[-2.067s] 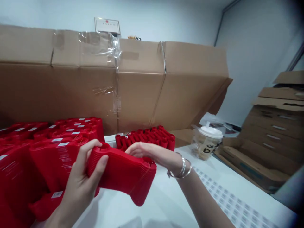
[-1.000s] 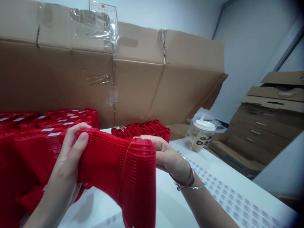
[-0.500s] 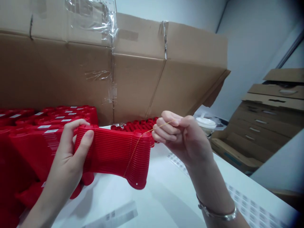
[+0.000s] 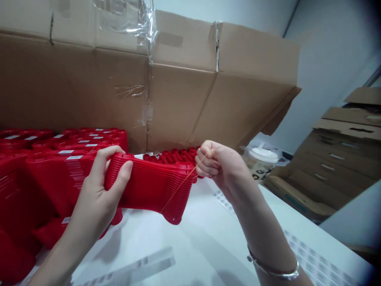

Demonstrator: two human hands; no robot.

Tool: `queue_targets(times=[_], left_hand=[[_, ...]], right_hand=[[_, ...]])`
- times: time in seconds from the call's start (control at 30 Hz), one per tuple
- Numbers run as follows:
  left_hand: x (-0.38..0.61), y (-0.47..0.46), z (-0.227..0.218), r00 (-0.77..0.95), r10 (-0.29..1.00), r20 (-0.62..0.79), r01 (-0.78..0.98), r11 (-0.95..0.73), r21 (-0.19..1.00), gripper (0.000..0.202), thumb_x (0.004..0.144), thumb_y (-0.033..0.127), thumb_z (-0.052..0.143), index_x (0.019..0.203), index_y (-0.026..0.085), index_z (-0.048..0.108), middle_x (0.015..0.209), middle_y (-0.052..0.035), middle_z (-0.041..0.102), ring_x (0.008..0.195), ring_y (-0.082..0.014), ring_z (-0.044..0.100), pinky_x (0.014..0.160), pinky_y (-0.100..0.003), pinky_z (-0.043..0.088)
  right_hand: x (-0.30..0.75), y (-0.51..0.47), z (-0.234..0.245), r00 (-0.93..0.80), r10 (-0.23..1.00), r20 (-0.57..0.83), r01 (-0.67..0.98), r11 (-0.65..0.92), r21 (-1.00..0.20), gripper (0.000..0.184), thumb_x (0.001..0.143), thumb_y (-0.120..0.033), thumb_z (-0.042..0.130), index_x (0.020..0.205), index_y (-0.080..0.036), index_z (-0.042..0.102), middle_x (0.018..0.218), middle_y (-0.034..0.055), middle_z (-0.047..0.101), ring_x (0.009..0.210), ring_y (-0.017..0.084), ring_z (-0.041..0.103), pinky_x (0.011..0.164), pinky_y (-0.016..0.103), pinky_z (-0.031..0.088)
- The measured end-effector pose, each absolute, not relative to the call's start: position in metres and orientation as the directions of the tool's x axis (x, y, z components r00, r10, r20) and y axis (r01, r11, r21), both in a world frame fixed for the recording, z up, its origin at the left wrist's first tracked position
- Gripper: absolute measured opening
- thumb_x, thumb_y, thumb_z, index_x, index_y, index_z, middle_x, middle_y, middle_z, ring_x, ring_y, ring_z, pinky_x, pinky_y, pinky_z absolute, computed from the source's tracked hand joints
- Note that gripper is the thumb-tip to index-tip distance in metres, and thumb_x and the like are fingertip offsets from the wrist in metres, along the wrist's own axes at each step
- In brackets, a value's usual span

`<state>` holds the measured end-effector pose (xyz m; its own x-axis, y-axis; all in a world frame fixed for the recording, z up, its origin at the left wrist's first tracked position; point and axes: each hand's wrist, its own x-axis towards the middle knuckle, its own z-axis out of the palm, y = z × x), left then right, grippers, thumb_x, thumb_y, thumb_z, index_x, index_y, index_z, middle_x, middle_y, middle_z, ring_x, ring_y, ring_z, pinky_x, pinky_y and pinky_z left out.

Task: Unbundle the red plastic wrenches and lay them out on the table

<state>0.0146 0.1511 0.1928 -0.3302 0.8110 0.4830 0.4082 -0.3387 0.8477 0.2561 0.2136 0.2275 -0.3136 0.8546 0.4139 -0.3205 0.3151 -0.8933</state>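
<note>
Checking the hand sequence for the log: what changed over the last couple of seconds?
The right hand came off the end of the red plastic stack, moved up and right, and now pinches a thin elastic band, drawn taut from the stack. The left hand kept hold of the stack, which now lies nearer level. The other red stacks and the lidded cup stayed put.

A big brown cardboard carton (image 4: pixel 178 107), patched with clear tape (image 4: pixel 145 113), leans along the far side of a white table (image 4: pixel 190 254). Behind it rises a pale wall (image 4: pixel 333 51), meeting another wall at the far right. On the right, near the table's edge, flattened cardboard sheets (image 4: pixel 339 159) lie stacked. Soft, even light fills the room, dimmer toward the corners.
</note>
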Motion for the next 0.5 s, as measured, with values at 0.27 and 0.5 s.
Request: queue_targets(times=[0.27, 0.5], left_hand=[[0.010, 0.158, 0.196, -0.462, 0.766, 0.447, 0.143, -0.433, 0.890, 0.033, 0.087, 0.057, 0.068, 0.109, 0.034, 0.058, 0.083, 0.0039, 0.059, 0.047, -0.0098, 0.054, 0.036, -0.017, 0.044], [0.010, 0.151, 0.205, -0.586, 0.752, 0.300, -0.075, -0.420, 0.904, 0.029, 0.089, 0.052, 0.068, 0.110, 0.035, 0.059, 0.092, 0.0021, 0.062, 0.058, -0.0107, 0.060, 0.039, -0.014, 0.045]], right_hand=[[0.252, 0.169, 0.231, -0.755, 0.472, 0.456, 0.110, 0.776, -0.621, 0.023, 0.069, 0.002, 0.049, 0.074, -0.020, 0.048, 0.068, -0.0062, 0.048, 0.061, 0.007, 0.038, 0.055, 0.021, 0.030], [0.249, 0.158, 0.230, -0.746, 0.439, 0.501, 0.255, 0.883, -0.394, 0.026, 0.064, 0.001, 0.049, 0.075, -0.022, 0.044, 0.066, -0.0081, 0.046, 0.059, 0.007, 0.036, 0.054, 0.020, 0.029]])
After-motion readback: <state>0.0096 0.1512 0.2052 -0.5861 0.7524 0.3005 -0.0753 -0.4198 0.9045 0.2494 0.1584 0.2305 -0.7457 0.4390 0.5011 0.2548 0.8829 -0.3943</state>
